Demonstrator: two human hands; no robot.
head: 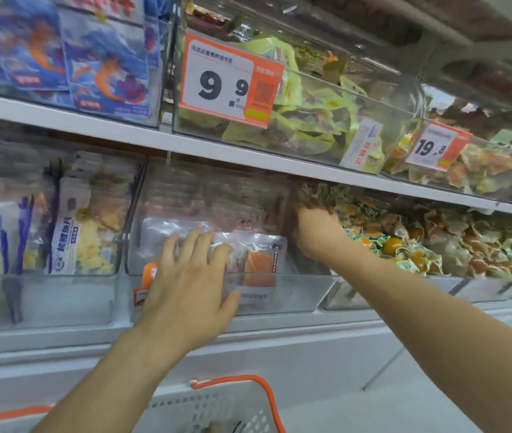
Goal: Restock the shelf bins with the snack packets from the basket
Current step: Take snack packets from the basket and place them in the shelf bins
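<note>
A clear shelf bin [279, 292] on the lower shelf holds flat snack packets with orange contents [258, 260]. My left hand [189, 276] lies with spread, straight fingers against the front packet in that bin. My right hand [314, 229] reaches deep into the same bin at its right side; its fingers are hidden behind the bin wall and the packets. The white basket with an orange rim [236, 404] sits below my arms at the bottom edge, with something dark inside it, barely visible.
A bin of white fish-snack packets [70, 232] stands to the left, and a bin of small green-and-orange wrapped sweets [410, 245] to the right. The upper shelf carries blue shrimp packets [105, 73], green packets [304, 120] and price tags 9.9 [223, 85] and 19.8 [432, 148].
</note>
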